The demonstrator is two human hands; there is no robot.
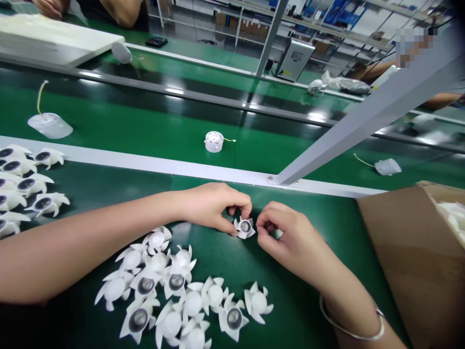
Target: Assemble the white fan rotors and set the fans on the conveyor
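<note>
My left hand [218, 208] grips a small white fan impeller [245, 227] between thumb and fingers, its round metallic hub facing up. Just to the right, my right hand [286, 230] is closed in a pinch close beside that impeller. A bit of white shows inside its curled fingers, too hidden to name. Below my left forearm lies a loose group of white impellers [170, 322], some with the dark hub opening up, others with the smooth cap up. One impeller [258, 302] lies at the right end of this group.
More impellers [43, 203] sit at the far left. Beyond a pale rail [145, 161], white round fan housings with wires [214, 141] rest on a green belt [163, 128]. A slanted metal post [337, 131] rises ahead; a cardboard box [410, 252] stands right. Other people's arms [123, 10] show across.
</note>
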